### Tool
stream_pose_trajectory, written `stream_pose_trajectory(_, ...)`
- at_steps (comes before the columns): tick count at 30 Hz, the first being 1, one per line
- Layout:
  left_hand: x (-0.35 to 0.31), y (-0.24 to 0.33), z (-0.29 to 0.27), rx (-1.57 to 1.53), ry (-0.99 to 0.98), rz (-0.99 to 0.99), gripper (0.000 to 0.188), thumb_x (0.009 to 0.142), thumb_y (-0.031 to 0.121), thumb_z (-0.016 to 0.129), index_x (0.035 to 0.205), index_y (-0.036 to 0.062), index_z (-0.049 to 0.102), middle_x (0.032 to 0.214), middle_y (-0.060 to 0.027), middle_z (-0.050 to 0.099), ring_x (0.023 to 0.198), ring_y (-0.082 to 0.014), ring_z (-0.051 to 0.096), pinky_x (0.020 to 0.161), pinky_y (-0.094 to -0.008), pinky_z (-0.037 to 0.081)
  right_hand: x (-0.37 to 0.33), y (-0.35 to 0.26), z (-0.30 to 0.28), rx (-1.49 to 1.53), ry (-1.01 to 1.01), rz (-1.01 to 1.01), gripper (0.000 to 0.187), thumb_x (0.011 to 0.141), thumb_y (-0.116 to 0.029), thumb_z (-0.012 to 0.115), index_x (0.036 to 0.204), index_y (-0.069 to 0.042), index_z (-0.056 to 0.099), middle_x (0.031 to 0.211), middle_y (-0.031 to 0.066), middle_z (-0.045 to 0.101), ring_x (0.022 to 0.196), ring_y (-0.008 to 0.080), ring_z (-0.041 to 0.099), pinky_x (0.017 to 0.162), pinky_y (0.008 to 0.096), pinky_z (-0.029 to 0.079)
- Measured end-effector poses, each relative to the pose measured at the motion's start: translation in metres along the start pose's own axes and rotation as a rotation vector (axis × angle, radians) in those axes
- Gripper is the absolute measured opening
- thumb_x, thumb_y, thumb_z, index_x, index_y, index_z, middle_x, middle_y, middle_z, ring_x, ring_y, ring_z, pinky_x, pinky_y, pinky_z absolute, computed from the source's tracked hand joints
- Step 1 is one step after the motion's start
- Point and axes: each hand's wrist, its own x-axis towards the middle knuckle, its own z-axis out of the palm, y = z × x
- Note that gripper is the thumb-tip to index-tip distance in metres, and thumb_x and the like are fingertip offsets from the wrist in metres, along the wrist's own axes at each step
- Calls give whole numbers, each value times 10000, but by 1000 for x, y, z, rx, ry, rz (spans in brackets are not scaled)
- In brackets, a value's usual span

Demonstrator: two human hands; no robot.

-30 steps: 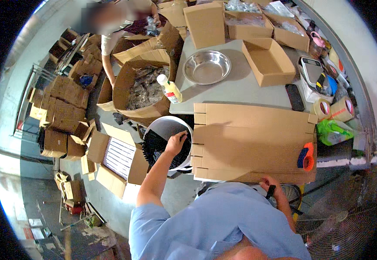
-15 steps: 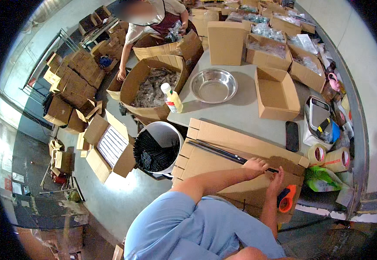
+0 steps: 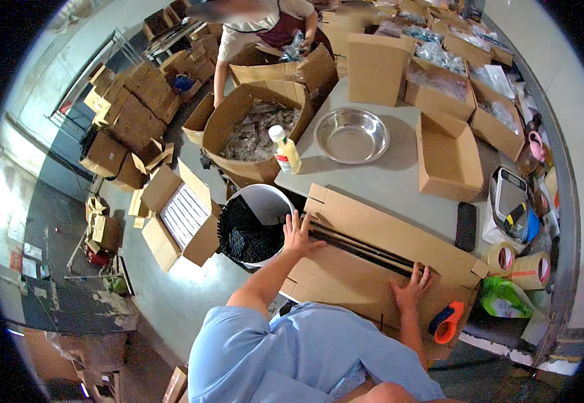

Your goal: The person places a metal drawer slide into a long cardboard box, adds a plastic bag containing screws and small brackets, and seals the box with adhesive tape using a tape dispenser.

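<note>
Several thin black rods [image 3: 366, 247] lie side by side on a flattened cardboard sheet [image 3: 346, 275]. At their left end is my left hand [image 3: 297, 236], fingers spread, beside the rim of a white bucket [image 3: 280, 200]. Bundled black rods [image 3: 246, 232] fill much of that bucket. My right hand [image 3: 411, 289] rests at the rods' right end with its fingers apart, the fingertips near or touching the rod ends. An orange and dark blue tape dispenser [image 3: 446, 324] sits on the cardboard to the right of it.
A steel basin [image 3: 351, 136], a bottle of yellow liquid [image 3: 285, 151] and an open box [image 3: 448, 158] stand behind the sheet. A phone [image 3: 465, 226], tape rolls [image 3: 530, 270] and a scale [image 3: 510, 188] line the right. A co-worker's hand [image 3: 311, 30] is across the table.
My left hand has let go near the rods' right end and moved left to their other end. My right hand's fingers have spread on the right. The view has shifted slightly.
</note>
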Motion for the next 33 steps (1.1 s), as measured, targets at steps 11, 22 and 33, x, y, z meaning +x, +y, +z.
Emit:
stream_pose_trajectory(11,-3,29,49,-164,-5,223,775,739,363,678,1342,45,308,1407,-227,213,1312,-407,187,1060,-501,197,-3,50,40,59,263,8,751,751,-363,667,1339,-21,349,1438,268,149,1312,431,201,1033,504,256)
stream_pose_trajectory(22,17,-237,-88,-222,760,-438,224,746,117,590,952,29,587,1033,-182,562,997,-356,497,900,-445,385,-44,-51,64,-423,206,-82,477,895,-268,444,1337,-98,393,1423,224,234,1309,409,233,1028,527,254)
stream_pose_trajectory(33,-25,-478,-113,-238,-97,-1595,467,827,311,490,1203,39,535,1311,-112,461,1227,-275,417,977,-409,356,-45,-108,72,-433,46,138,476,899,-199,457,1350,-104,339,1411,205,270,1302,385,249,1040,512,236)
